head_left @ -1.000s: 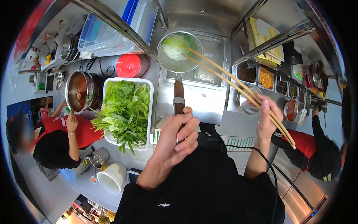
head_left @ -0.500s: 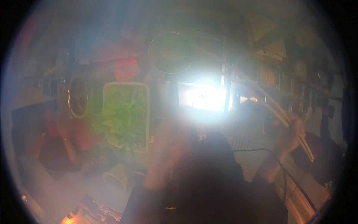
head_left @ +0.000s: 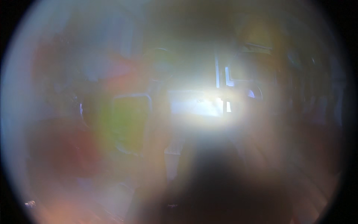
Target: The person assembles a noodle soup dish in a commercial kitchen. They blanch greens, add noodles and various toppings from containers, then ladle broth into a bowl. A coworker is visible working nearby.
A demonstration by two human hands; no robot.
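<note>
Steam or fog covers the lens and the whole picture is smeared. A tan streak that looks like my left forearm (head_left: 154,149) rises from the lower edge toward a faint round rim, probably the pan (head_left: 160,61). The hand itself is too blurred to tell whether it grips anything. My right hand cannot be made out in the haze on the right, and no chopsticks show. A white tray with a green blur of leafy vegetables (head_left: 130,123) lies left of the forearm.
Strong white glare (head_left: 203,104) sits on the metal counter at centre. A red blur (head_left: 63,149) at lower left is probably another person's sleeve. My dark clothing (head_left: 223,186) fills the bottom centre. Shelves at the right are only dim shapes.
The view went from sharp to heavily fogged over the second. Earlier my left hand held the pan handle and my right held long chopsticks in the pan; now neither is readable.
</note>
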